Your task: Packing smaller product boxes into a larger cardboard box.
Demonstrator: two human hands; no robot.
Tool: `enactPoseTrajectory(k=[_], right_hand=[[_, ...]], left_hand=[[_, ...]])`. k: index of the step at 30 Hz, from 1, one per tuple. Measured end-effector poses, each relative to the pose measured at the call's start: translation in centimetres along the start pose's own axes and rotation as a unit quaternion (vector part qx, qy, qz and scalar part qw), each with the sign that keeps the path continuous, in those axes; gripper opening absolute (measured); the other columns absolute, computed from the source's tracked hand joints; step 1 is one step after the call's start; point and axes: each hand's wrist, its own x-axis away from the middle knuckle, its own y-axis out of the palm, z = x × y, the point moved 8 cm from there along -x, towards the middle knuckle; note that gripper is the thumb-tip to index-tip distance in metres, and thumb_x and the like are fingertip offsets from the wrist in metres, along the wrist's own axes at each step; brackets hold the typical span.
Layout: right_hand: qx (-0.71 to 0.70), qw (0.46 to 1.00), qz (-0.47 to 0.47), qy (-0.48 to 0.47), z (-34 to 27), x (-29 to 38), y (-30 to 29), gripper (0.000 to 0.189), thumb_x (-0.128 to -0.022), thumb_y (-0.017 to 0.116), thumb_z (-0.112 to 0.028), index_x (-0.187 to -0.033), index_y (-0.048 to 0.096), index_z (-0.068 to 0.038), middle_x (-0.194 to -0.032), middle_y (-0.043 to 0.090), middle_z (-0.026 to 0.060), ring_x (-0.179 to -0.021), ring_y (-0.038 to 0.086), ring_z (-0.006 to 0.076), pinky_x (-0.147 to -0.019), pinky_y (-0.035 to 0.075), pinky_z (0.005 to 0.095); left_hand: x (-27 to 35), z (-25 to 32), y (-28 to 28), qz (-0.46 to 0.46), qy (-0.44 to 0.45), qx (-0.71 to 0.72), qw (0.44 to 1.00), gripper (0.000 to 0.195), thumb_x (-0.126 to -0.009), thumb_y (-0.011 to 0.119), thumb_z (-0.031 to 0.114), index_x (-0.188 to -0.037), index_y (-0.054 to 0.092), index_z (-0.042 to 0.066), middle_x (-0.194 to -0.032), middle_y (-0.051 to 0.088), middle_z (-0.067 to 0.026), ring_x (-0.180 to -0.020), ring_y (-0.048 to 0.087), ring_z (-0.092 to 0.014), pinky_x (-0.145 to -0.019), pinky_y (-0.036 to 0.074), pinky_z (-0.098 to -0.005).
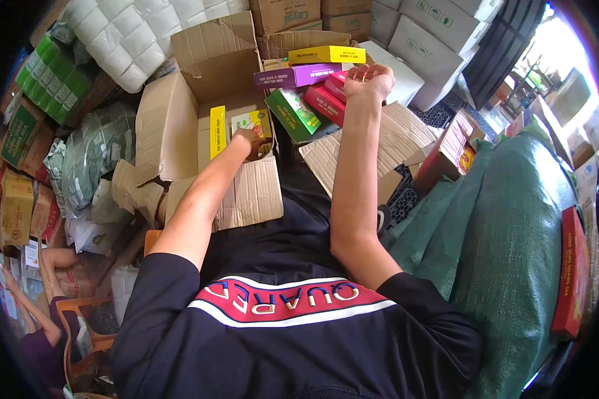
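Observation:
My left hand (253, 142) reaches down into an open cardboard carton (167, 129). Its fingers are at a yellow printed box (264, 121) inside; shadow hides whether they grip it. Another slim yellow box (218, 132) stands on edge to the left in the same carton. My right hand (369, 82) is raised over a second carton, its fingers curled and nothing seen in them. Beside it are red boxes (324, 103), a purple box (299, 76), a yellow box (327, 55) and a green box (293, 114), piled loosely on that carton.
A cardboard flap (364, 139) spreads below my right forearm. Green woven sacks (504, 214) crowd the right side, with a red box (571, 274) beyond. White cartons (424, 45) are stacked at the back. Another person's arm (35, 309) shows at lower left, near an orange chair (87, 304).

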Motion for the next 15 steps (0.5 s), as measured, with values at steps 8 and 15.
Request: enactPoseTrajectory(k=[8, 15], right_hand=[[0.055, 0.997, -0.057, -0.014, 2.7, 3.2, 2.1, 0.012, -0.077, 0.056, -0.016, -0.087, 0.051, -0.012, -0.092, 0.049, 0.0011, -0.081, 0.046, 0.0167, -0.074, 0.039, 0.0372], [0.104, 0.986, -0.128, 0.016, 5.9, 4.8, 2.6, 0.015, -0.082, 0.059, -0.024, -0.090, 0.052, -0.013, -0.097, 0.049, 0.0012, -0.087, 0.046, 0.0179, -0.079, 0.039, 0.0381]], left_hand=[[-0.9, -0.1, -0.5, 0.052, -0.018, -0.096, 0.994, 0.030, -0.088, 0.051, 0.029, -0.111, 0.067, 0.019, -0.106, 0.070, -0.0110, -0.099, 0.069, -0.027, -0.077, 0.055, -0.0394], [1.6, 0.2, -2.4, 0.028, -0.023, -0.064, 0.997, 0.033, -0.090, 0.048, 0.031, -0.115, 0.065, 0.016, -0.115, 0.068, -0.0088, -0.106, 0.066, -0.027, -0.079, 0.054, -0.0419]])
